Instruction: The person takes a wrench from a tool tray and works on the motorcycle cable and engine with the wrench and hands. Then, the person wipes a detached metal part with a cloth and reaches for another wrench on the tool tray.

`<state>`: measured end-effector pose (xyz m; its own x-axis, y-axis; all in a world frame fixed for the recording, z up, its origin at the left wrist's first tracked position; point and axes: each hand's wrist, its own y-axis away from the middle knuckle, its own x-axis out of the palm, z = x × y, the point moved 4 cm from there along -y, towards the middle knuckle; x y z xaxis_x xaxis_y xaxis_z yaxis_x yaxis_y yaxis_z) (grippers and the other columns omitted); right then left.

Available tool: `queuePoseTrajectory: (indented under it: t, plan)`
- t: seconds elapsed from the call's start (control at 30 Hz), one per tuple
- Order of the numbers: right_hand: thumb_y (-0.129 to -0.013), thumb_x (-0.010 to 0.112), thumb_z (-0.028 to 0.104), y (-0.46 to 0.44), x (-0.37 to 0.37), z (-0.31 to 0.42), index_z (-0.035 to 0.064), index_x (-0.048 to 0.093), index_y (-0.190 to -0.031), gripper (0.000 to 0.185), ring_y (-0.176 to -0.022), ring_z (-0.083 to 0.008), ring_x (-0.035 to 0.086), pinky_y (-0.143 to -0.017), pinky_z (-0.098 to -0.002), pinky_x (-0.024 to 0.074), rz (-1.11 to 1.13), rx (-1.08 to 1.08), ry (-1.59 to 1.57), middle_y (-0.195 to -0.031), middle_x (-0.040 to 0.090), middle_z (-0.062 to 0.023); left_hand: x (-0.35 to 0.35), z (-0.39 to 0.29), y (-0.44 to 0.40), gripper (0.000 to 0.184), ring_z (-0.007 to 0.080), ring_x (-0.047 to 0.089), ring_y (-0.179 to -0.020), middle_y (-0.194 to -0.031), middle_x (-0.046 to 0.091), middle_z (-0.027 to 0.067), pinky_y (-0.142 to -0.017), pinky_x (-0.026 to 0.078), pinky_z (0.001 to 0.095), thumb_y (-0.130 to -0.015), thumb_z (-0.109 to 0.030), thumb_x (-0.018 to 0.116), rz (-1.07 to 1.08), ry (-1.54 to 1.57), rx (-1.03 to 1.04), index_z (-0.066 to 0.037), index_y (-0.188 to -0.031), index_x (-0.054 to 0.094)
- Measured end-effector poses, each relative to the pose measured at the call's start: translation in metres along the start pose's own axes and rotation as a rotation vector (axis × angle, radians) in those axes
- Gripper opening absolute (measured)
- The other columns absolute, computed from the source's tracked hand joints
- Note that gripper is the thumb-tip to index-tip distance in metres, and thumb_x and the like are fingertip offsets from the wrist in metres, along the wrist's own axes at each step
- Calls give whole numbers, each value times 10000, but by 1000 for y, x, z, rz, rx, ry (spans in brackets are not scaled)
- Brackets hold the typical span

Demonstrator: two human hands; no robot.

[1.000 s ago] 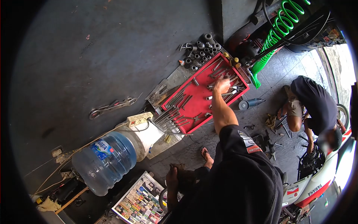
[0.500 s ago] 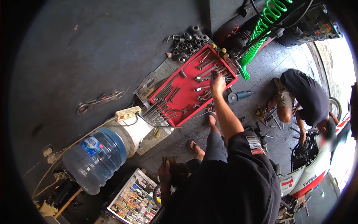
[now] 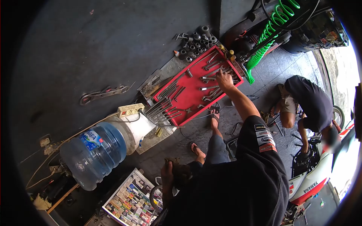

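My right hand (image 3: 225,80) reaches down among the wrenches (image 3: 208,78) in a red tool tray (image 3: 194,90). Its fingers are bent together at the wrench ends; whatever lies between the fingertips is hidden. More wrenches, some with shiny handles, lie just beside it in the tray. Low in the view, my left hand (image 3: 167,175) is closed around a crumpled brown rag (image 3: 181,172), held near my body in shadow. Long T-handle or rod-like tools (image 3: 161,112) are lined up at the near-left end of the tray.
Several sockets (image 3: 196,46) stand behind the tray. A water jug (image 3: 94,154) and a power strip (image 3: 131,109) are at left. A green coiled hose (image 3: 264,43) hangs at upper right. Another person (image 3: 309,100) crouches by a motorcycle (image 3: 313,182). A display case (image 3: 132,199) stands below.
My right hand has shifted slightly toward the far end of the tray, over the wrenches there. The left hand still holds the rag. The view has moved a little.
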<state>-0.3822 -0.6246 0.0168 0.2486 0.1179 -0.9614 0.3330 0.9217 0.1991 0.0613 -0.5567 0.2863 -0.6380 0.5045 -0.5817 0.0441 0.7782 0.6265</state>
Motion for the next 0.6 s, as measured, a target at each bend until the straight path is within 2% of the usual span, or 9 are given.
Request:
queuePoseTrajectory:
  t: [0.13,0.27,0.3,0.37,0.47,0.53,0.6]
  plan:
    - [-768,568,137,-1,1,-6,53,599,-928,183,-859,-275,615,-641,-373,534,54,-1,68,-1008,533,-132,2,6,-1,365,243,563,-702,-757,607,148,-638,423,375,-919,-315,497,-42,-20,32,35,-892,594]
    - [-762,562,82,-5,-18,-9,77,577,-972,210,-878,-291,616,-660,-391,537,-19,41,-35,-1030,532,-135,4,9,-1,355,245,575,-717,-765,612,151,-648,426,377,-919,-307,499,-36,-37,48,33,-901,599]
    - [-755,560,53,-9,-23,-11,91,571,-989,238,-888,-301,617,-661,-400,537,-21,56,-71,-1039,530,-140,5,9,-1,351,240,574,-722,-769,613,150,-653,425,375,-919,-305,499,-18,-7,-3,32,-911,600]
    - [-785,552,87,-15,-27,-17,102,565,-1005,221,-897,-301,612,-679,-390,539,-17,51,-53,-1049,523,-142,4,9,-3,348,236,574,-727,-774,613,148,-658,425,373,-919,-302,500,-2,20,-56,31,-921,601]
    - [-786,549,89,-21,-25,-22,101,569,-1028,242,-872,-315,620,-684,-402,538,28,-75,-38,-1070,519,-149,3,7,-4,348,217,563,-733,-782,611,142,-669,425,358,-919,-298,499,16,-5,-48,33,-946,600]
    - [-783,550,88,-17,-17,-24,103,580,-1017,236,-858,-316,625,-682,-404,539,73,-119,-45,-1074,520,-150,4,-4,-3,358,159,472,-661,-686,547,80,-608,382,340,-918,-312,507,-62,41,32,20,-815,593]
    - [-781,550,86,-11,-13,-22,105,591,-1007,231,-845,-318,629,-679,-405,540,119,-164,-53,-1078,520,-151,4,4,-5,355,168,478,-661,-690,551,91,-613,385,344,-918,-308,507,-44,56,4,23,-820,593]
